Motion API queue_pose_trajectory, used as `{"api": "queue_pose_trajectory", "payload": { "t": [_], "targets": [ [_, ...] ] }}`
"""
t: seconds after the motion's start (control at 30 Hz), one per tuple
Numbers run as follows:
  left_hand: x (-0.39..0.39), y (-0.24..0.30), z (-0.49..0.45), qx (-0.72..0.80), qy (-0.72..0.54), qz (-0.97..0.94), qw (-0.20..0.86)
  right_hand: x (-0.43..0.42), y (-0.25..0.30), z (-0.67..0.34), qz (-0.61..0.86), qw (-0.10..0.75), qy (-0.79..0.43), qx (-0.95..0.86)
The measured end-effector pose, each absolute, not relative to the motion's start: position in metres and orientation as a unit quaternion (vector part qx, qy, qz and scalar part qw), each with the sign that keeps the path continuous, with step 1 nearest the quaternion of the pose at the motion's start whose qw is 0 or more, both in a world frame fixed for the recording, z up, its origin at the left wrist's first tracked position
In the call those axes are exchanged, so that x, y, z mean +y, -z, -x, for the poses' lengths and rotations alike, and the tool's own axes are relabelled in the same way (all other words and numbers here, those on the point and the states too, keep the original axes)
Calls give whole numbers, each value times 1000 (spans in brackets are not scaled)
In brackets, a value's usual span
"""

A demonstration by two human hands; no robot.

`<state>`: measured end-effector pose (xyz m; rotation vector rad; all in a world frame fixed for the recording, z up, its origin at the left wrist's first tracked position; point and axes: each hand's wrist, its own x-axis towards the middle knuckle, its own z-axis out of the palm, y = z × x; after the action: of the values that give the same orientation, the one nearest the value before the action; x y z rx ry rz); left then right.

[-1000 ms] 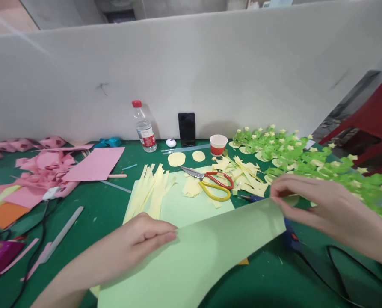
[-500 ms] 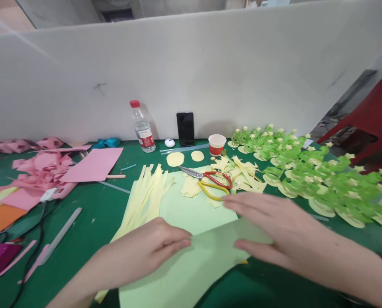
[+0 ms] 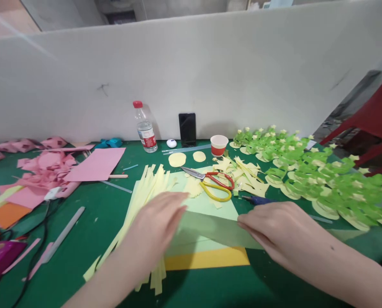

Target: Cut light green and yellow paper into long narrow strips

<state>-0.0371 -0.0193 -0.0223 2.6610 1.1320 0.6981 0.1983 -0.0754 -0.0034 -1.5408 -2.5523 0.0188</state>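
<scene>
A light green sheet of paper [image 3: 211,229] is raised and tilted between my hands, seen as a narrow band. My right hand [image 3: 282,226] pinches it near its right part, fingers pressed together. My left hand [image 3: 158,222], slightly blurred, is at the paper's left end with a gap between thumb and fingers. Beneath lie another pale green sheet [image 3: 227,209] and a yellow-orange sheet [image 3: 210,259]. Long pale yellow strips [image 3: 142,192] lie under and beside my left hand. Scissors [image 3: 206,176] with one red and one yellow handle rest beyond, blades slightly apart.
Yellow scraps [image 3: 250,177], a paper cup [image 3: 219,146], a phone [image 3: 187,130] and a water bottle [image 3: 146,132] stand or lie toward the wall. Rows of green paper pieces with stars [image 3: 325,179] fill the right. Pink paper [image 3: 96,164] lies left. A dark blue pointed tool [image 3: 258,200] touches the view of my right hand.
The green sheet, earlier spreading toward me, now shows as a narrow band, uncovering the yellow-orange sheet. My right hand has closed into a pinch; my left hand's thumb and fingers have parted.
</scene>
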Motion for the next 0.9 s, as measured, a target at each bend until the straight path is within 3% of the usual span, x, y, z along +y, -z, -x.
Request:
{"api": "queue_pose_trajectory", "payload": {
  "t": [0.13,0.37,0.67,0.9],
  "targets": [
    [-32,27,1,268,-279,-916,105,-76,7,-185,479,127,-2,-869],
    [-31,30,-3,245,-304,-912,126,-78,12,-179,471,153,38,-868],
    [-30,24,4,252,-292,-915,116,-80,10,-179,475,164,18,-865],
    [-18,23,35,346,-323,-878,68,-87,4,-194,474,174,42,-862]
  ]
}}
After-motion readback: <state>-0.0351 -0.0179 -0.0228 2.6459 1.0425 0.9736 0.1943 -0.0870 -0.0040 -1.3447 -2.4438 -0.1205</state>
